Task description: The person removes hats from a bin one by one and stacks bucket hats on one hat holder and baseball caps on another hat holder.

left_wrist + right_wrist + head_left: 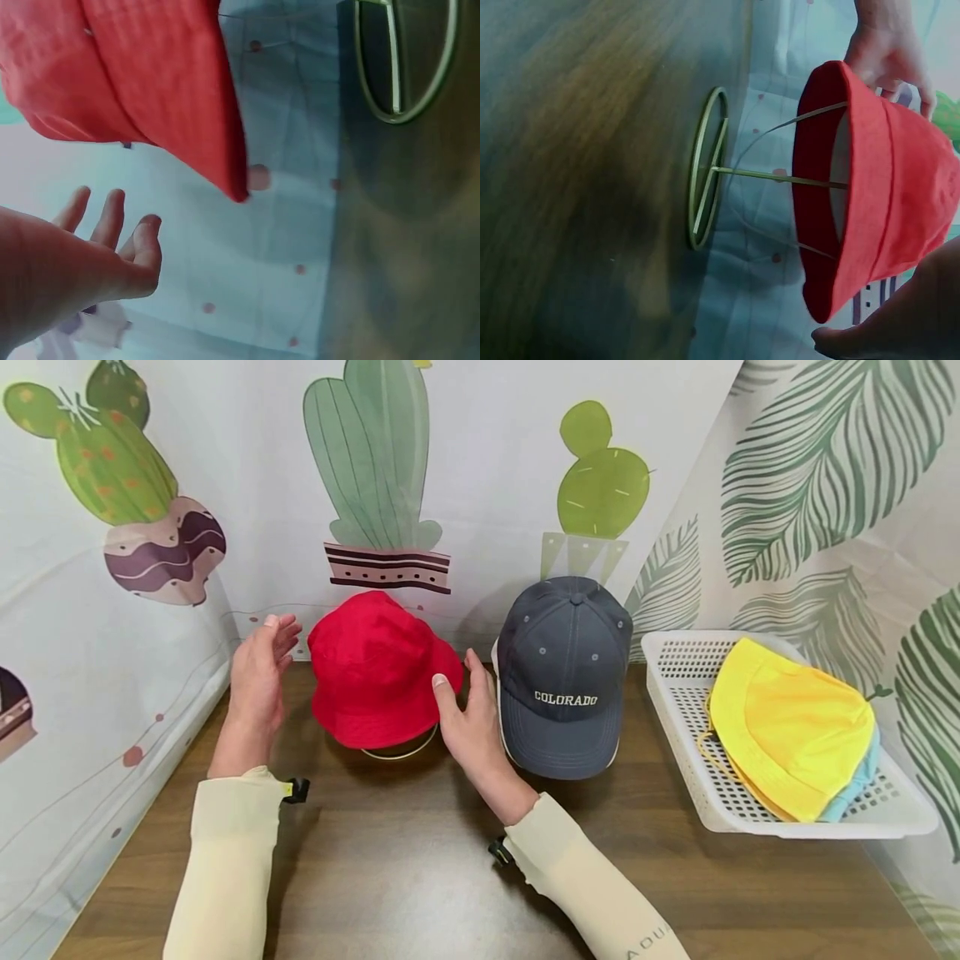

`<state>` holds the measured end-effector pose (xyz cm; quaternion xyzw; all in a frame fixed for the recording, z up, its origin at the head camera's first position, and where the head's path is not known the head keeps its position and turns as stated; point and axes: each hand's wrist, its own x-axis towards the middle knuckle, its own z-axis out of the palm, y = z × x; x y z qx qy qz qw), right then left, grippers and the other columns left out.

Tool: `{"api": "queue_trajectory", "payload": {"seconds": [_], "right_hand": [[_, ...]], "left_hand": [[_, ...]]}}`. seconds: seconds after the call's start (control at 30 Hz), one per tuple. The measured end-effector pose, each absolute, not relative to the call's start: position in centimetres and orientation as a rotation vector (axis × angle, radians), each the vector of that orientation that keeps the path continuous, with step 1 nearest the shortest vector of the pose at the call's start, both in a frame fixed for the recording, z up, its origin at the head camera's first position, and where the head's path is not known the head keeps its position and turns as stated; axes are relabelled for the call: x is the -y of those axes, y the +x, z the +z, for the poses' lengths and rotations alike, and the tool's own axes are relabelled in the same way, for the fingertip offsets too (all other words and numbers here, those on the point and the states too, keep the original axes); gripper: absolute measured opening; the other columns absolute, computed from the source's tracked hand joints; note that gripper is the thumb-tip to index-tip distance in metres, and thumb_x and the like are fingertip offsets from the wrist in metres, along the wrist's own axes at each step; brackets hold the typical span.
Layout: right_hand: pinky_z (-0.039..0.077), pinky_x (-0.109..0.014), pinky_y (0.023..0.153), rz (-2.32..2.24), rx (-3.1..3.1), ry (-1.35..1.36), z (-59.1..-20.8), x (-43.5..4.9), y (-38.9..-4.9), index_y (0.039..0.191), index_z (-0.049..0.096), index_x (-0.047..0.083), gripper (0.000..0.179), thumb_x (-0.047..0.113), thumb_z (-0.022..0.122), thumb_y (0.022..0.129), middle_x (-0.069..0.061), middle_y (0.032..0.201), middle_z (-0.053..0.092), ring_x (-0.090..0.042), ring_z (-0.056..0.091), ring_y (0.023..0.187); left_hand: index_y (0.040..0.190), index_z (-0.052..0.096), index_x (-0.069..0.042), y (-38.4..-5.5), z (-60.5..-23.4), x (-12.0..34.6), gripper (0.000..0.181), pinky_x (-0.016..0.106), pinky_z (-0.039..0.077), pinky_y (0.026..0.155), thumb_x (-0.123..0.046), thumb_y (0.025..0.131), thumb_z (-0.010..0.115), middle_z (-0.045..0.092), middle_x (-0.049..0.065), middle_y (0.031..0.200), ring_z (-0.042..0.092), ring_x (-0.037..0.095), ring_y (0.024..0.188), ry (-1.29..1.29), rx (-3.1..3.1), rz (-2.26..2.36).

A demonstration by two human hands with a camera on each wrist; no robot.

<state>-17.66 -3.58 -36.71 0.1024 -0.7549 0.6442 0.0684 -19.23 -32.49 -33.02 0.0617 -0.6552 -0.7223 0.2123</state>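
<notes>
A red bucket hat [375,668] sits upright on a gold wire stand [765,175] whose round base rests on the table. In the right wrist view a thin chin cord [802,116] hangs in a loop below the brim. On the hat's left, my left hand [258,677] is raised with loosely bent fingers; the left wrist view shows a gap between it and the hat. My right hand [474,718] is at the right side of the brim, thumb apart from the fingers. Its thumb overlaps the brim's edge in the head view.
Close right of my right hand stands a dark blue cap [566,652] lettered COLORADO. A white basket [825,829] farther right holds a yellow hat [795,727] over something light blue [855,785]. Cactus-print cloth [495,468] hangs behind the wooden table [405,860].
</notes>
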Motion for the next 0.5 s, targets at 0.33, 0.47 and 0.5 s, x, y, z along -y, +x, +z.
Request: {"api": "queue_trajectory", "payload": {"seconds": [0.33,0.47,0.5], "right_hand": [[0.037,-0.047,0.124,2.023,2.09,0.495,-34.5,2.3,-16.3,0.164,0.038,0.016,0.063,0.03,0.061,0.107,-0.001,0.16,0.048,-0.027,0.044,0.151],[0.037,-0.044,0.123,2.078,2.025,0.555,-33.3,1.6,-15.7,0.163,0.041,0.016,0.059,0.027,0.061,0.108,0.0,0.159,0.05,-0.025,0.045,0.151],[0.038,-0.045,0.123,2.087,2.009,0.567,-33.0,1.4,-15.6,0.162,0.042,0.016,0.059,0.026,0.061,0.108,-0.001,0.159,0.051,-0.025,0.045,0.151]], "left_hand": [[0.14,0.067,-0.003,-18.1,-30.2,29.4,0.039,0.028,0.038,0.114,-0.024,0.109,0.057,0.067,0.011,0.134,0.055,0.021,0.133,0.045,1.797,-1.567],[0.14,0.067,-0.004,-17.2,-29.2,28.2,0.038,0.026,0.042,0.11,-0.023,0.108,0.057,0.068,0.01,0.136,0.058,0.019,0.131,0.008,1.815,-1.494],[0.14,0.067,-0.005,-17.0,-29.0,28.0,0.038,0.026,0.043,0.108,-0.023,0.108,0.057,0.068,0.009,0.136,0.058,0.019,0.131,-0.004,1.822,-1.474]]}}
